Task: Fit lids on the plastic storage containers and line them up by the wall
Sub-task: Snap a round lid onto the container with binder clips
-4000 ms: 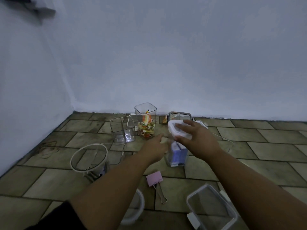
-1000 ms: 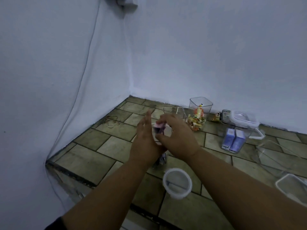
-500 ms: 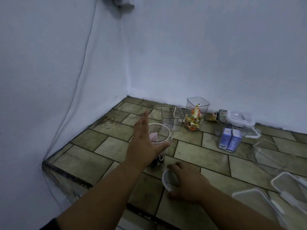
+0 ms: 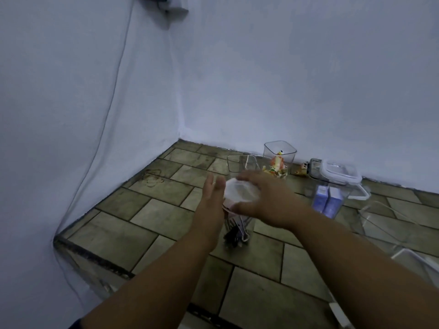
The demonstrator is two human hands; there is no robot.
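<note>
Right hand [image 4: 268, 203]: fingers [image 4: 247, 178] curled over the round white lid [image 4: 238, 192], holding it by the rim, thumb on the near edge. Left hand [image 4: 212, 198]: fingers [image 4: 210, 184] straight and together, flat beside the lid's left edge, seemingly touching; holding nothing. Lid: under the right fingers, atop the clear round jar [image 4: 248, 224]; whether it is seated cannot be told. Jar: directly below both hands, upright on the floor [image 4: 166, 214], short of the wall [image 4: 285, 79]; clips [image 4: 234, 233] inside, a pink clip [image 4: 228, 206] high up, just under the thumb. Beyond the fingertips: empty square tub [image 4: 242, 163] and tall tub [image 4: 280, 154] of coloured pieces, both lidless. Right of the right hand: lidded tub [image 4: 339, 172] with blue cartons [image 4: 329, 200]. Risks, as judged: the high clip may foul the lid and leave it cocked; an off-centre press may tip the light jar, the flat left hand bracing one side only; a half-caught rim may pop loose on the way to the wall.
</note>
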